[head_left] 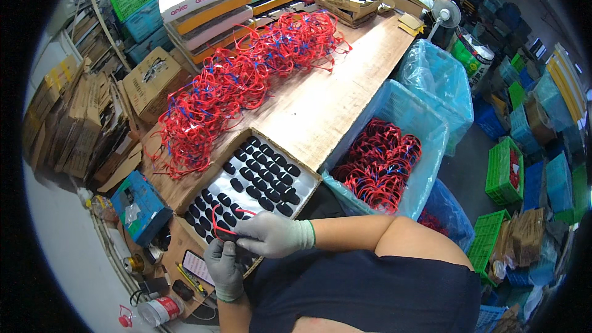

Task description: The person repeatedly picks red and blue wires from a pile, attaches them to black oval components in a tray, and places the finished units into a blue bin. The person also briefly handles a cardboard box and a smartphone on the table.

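My left hand (224,271), in a pale grey glove, pinches a red glasses frame (215,218) with a dark lens at its lower part. My right hand (271,234), gloved too, grips the same frame from the right, its fingers closed. Both hands are over the near edge of a shallow cardboard tray (311,182). Rows of black oval lenses (264,174) lie on white lining inside it. My fingers hide part of the frame and the lenses beneath.
A long heap of red frames (231,77) with blue bits covers the wooden table (302,114) beyond the tray. On the right, a lined blue crate (431,139) holds more red frames. A blue box (140,205), a phone (198,267) and a plastic bottle (161,310) are at left.
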### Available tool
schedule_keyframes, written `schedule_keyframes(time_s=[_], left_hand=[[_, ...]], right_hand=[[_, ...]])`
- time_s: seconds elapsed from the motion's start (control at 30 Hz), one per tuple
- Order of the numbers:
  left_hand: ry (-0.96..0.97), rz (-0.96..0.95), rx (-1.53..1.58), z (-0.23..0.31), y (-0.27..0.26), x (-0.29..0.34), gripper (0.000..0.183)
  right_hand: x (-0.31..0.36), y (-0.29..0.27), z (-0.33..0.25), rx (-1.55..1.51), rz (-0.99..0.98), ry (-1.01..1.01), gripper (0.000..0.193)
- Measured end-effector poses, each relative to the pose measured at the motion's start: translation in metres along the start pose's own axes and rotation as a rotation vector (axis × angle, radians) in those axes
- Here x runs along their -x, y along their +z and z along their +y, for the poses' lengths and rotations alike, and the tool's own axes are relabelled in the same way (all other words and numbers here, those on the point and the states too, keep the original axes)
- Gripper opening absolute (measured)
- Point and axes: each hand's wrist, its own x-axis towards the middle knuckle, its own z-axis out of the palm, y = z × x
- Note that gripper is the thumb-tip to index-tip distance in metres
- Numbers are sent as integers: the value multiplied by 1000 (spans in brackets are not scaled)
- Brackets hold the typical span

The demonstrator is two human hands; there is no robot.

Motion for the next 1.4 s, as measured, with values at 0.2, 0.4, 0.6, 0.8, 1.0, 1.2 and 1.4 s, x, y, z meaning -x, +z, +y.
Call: schedule_keyframes(time_s=[0.2, 0.4, 0.6, 0.8, 1.0, 1.2, 1.4], left_hand=[[46, 41, -148, 15, 11, 3, 28], [46, 8, -233, 14, -5, 8, 24], [-17, 71, 23, 10, 13, 4, 29], [57, 87, -244, 14, 13, 8, 19], [42, 65, -190, 20, 7, 19, 26], [123, 59, -220, 22, 3, 21, 23], [87, 25, -200, 12, -4, 22, 30]], right_hand=[[-1, -2, 8, -26, 97, -146, 17], [-7, -8, -3, -122, 14, -84, 15], [-5, -5, -1, 34, 2, -121, 12], [-6, 0, -6, 39, 78, -49, 12], [-3, 7, -32, 173, 124, -105, 12], [0, 3, -24, 96, 78, -176, 13], [6, 2, -10, 83, 120, -217, 15]])
